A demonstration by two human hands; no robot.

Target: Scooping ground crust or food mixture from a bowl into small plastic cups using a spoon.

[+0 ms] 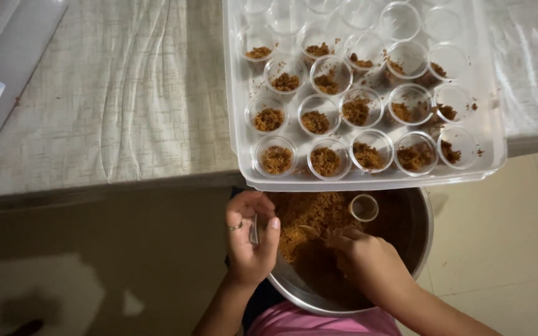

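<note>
A metal bowl (406,249) of brown crumbs (309,218) is gripped at its rim by the left hand (250,239); a spoon (311,232) is pinched in the right hand (362,255), an empty cup (363,208) lying near at twelve o'clock, the filled tray (493,155) on the counter (113,99) beyond.

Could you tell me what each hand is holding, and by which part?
Left hand grips the metal bowl by its rim; right hand holds a spoon by its handle.
</note>
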